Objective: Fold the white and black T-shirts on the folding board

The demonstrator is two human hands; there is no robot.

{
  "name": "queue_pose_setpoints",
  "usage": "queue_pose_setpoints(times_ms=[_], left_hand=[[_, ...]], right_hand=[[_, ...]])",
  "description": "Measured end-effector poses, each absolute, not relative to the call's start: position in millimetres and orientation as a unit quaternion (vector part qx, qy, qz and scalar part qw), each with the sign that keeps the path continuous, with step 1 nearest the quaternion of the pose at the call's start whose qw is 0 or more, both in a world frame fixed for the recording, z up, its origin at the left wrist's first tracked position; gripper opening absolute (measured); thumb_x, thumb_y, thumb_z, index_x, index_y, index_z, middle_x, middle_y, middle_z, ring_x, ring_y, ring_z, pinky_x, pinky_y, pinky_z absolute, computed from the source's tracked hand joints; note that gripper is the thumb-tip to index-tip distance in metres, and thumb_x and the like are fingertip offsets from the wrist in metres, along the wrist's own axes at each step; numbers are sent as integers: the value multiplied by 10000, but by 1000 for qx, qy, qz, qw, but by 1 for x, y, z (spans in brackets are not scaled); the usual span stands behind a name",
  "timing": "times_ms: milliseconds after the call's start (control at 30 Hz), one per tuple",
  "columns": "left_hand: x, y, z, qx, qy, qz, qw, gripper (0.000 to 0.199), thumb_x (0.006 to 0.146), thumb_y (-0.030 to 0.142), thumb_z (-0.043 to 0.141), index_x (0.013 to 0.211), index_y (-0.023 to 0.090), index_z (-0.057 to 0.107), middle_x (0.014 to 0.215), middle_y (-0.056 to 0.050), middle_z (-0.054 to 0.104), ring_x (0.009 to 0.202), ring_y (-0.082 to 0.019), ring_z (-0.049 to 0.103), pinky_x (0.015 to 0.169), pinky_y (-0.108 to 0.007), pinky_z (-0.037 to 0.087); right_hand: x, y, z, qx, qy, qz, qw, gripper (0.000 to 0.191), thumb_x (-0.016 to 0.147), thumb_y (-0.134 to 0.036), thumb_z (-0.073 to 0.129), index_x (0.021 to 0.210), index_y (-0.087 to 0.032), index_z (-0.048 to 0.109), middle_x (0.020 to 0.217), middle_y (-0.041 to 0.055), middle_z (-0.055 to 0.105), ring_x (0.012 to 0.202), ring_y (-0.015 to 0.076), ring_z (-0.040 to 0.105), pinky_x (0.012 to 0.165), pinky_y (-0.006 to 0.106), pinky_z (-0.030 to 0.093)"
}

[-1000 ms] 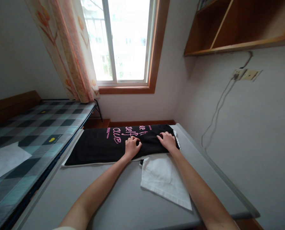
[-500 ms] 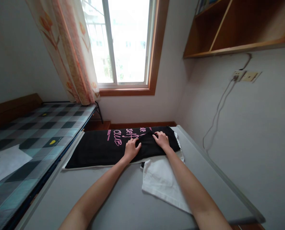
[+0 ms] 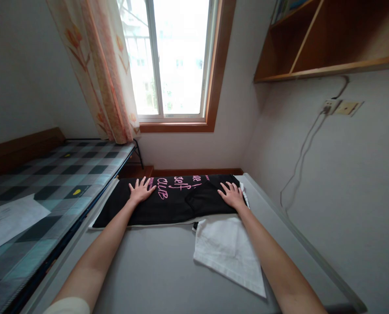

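Observation:
A black T-shirt (image 3: 178, 205) with pink lettering lies folded lengthwise across the far part of the grey table (image 3: 162, 266). White cloth shows along its near edge and right end. My left hand (image 3: 140, 192) rests on its left part with the fingers spread, beside the lettering. On the right part of the shirt my right hand (image 3: 231, 194) lies flat, fingers apart. A white sleeve (image 3: 225, 253) sticks out toward me from under the shirt's near edge, beside my right forearm. Neither hand grips anything.
To the left stands a bed with a checked mattress (image 3: 93, 170) and a sheet of paper (image 3: 13, 220) on it. A curtain (image 3: 99, 74) hangs by the window. A wooden shelf (image 3: 328, 65) and a socket with a cable (image 3: 299, 161) are on the right wall.
My left hand has moved left across the shirt, and its fingers have spread. My right hand has shifted slightly right and flattened. The camera view has turned a little left.

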State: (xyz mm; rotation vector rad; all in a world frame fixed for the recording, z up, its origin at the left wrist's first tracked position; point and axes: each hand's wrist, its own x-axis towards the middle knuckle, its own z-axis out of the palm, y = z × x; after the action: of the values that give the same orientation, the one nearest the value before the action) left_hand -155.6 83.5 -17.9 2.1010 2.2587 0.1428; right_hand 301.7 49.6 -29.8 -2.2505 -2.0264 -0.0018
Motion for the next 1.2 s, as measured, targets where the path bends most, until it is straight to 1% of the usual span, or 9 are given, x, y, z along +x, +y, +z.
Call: queue_pose_setpoints(times_ms=[100, 300, 567, 900, 1100, 1200], left_hand=[[-153, 81, -21, 688, 724, 43, 33, 801, 838, 743, 202, 1506, 301, 229, 1578, -36, 199, 1437, -382, 119, 1075, -705, 62], [-156, 69, -23, 692, 720, 46, 21, 790, 842, 739, 194, 1502, 308, 243, 1574, -33, 214, 1436, -376, 135, 1080, -698, 70], [-159, 41, -24, 689, 724, 37, 7, 781, 854, 729, 187, 1506, 301, 227, 1580, -32, 193, 1440, -376, 116, 1081, -693, 90], [-161, 5, -25, 696, 717, 42, 14, 778, 864, 719, 199, 1508, 283, 226, 1581, -42, 175, 1441, -379, 107, 1087, -683, 80], [-161, 2, -26, 698, 715, 49, 11, 756, 877, 698, 225, 1505, 278, 240, 1578, -48, 185, 1439, -386, 112, 1082, -689, 82], [-161, 2, -26, 695, 717, 49, 11, 756, 873, 701, 228, 1504, 284, 245, 1577, -44, 191, 1439, -385, 116, 1090, -679, 91]], right_hand=[[303, 47, -31, -744, -666, -6, 58, 607, 919, -604, 261, 1457, -338, 357, 1528, 14, 325, 1410, 259, 228, 1136, 489, 183], [304, 35, -33, -743, -667, -17, 50, 601, 921, -595, 277, 1455, -334, 362, 1525, 14, 327, 1408, 252, 230, 1136, 475, 199], [305, 14, -34, -736, -674, -28, 49, 591, 922, -580, 297, 1451, -327, 375, 1519, 19, 338, 1405, 259, 240, 1135, 465, 208], [308, -19, -40, -726, -683, -48, 70, 577, 921, -571, 297, 1427, -322, 419, 1492, 27, 385, 1389, 268, 278, 1123, 472, 232], [308, -25, -40, -725, -683, -44, 75, 581, 925, -572, 295, 1432, -314, 414, 1501, 26, 374, 1395, 269, 269, 1122, 474, 231], [309, -24, -39, -720, -687, -37, 90, 555, 937, -545, 299, 1417, -305, 440, 1500, 28, 382, 1391, 269, 280, 1119, 473, 236]])
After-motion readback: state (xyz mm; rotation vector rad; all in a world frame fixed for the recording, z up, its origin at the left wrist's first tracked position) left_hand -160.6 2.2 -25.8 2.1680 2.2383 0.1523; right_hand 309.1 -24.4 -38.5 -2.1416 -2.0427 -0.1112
